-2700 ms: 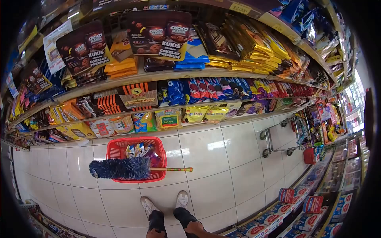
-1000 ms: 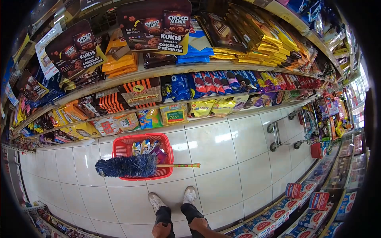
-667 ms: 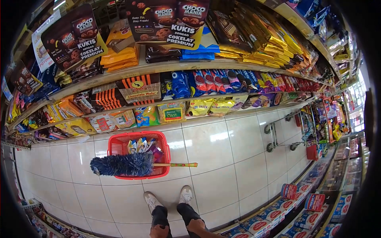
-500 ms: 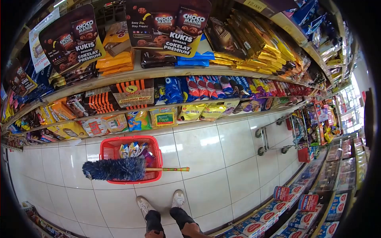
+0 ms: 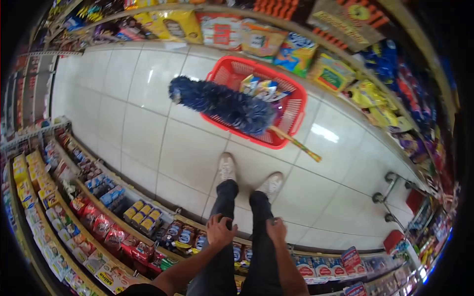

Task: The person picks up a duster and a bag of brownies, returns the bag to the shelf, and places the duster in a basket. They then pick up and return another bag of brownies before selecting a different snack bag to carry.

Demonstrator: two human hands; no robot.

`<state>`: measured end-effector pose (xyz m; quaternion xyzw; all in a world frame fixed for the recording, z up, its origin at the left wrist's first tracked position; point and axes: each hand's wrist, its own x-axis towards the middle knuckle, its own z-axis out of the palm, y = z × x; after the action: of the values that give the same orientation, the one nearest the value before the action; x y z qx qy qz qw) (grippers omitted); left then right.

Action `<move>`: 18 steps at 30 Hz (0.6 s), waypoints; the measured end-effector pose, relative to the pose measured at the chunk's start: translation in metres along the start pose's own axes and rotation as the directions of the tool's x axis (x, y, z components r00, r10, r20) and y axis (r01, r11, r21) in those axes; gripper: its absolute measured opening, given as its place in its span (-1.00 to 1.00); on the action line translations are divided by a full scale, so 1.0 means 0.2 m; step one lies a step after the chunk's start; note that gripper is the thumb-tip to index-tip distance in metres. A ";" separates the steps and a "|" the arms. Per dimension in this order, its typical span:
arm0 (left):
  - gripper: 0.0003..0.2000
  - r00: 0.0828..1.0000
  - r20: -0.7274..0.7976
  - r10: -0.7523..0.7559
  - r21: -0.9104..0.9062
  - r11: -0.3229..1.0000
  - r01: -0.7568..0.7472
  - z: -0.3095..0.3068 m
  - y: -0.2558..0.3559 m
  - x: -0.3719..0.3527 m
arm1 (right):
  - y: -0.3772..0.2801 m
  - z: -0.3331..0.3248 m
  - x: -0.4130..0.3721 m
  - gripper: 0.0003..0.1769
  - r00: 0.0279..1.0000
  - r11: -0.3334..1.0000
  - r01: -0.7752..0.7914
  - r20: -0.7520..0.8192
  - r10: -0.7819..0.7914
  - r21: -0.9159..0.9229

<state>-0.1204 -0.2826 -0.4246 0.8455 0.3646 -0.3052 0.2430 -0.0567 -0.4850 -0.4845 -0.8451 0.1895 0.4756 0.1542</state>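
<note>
My left hand (image 5: 220, 231) is over my left thigh, fingers loosely bent and thumb apart, with nothing visible in it. Beside my right thigh, my right hand (image 5: 276, 230) is loosely open; its fingers are partly hidden and I see nothing held. On the floor ahead of my shoes stands a red shopping basket (image 5: 299, 106) containing several small snack packs (image 5: 265, 90). A dark blue fluffy duster (image 5: 222, 104) lies across its rim, its thin handle (image 5: 296, 143) sticking out to the right. Neither hand touches the basket or duster.
Snack shelves (image 5: 340, 54) run along the far side of the tiled aisle floor (image 5: 133, 118). Behind and left of me are low shelves with boxes and packets (image 5: 108, 229). A wheeled metal cart (image 5: 390, 197) stands at the right.
The view has tilted down and turned left, so the basket and duster appear higher and farther right, at an angle. Both hands now show more fully over my legs.
</note>
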 end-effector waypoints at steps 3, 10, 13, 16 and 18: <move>-0.67 0.996 -0.086 0.002 -0.137 0.991 -0.014 -0.04 -0.03 -0.01 | -0.26 -0.19 0.13 -0.76 0.829 0.844 0.507 -0.369 -0.421 0.174; -0.69 1.000 -0.010 -0.009 -0.119 0.993 0.008 -0.03 -0.10 -0.02 | -1.10 -0.56 0.76 -0.58 0.500 0.715 0.477 -0.512 -0.699 -0.510; -0.71 1.000 -0.010 -0.016 -0.103 0.995 0.014 -0.06 -0.13 0.01 | -1.24 -0.53 0.97 -0.56 0.658 0.653 0.272 -0.359 -0.662 -0.707; -0.73 1.000 0.003 0.010 -0.081 0.997 -0.010 -0.10 -0.14 0.05 | -1.21 -0.46 1.05 -0.60 0.686 0.660 0.267 -0.343 -0.642 -0.702; -0.75 1.000 0.004 0.027 -0.071 0.997 -0.027 -0.14 -0.14 0.08 | -1.15 -0.43 1.05 -0.64 0.723 0.746 0.354 -0.341 -0.601 -0.565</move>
<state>-0.1239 -0.2409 -0.4217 0.8403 0.3633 -0.2910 0.2780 0.2148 -0.3571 -0.6049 -0.9691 -0.1275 0.2106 0.0149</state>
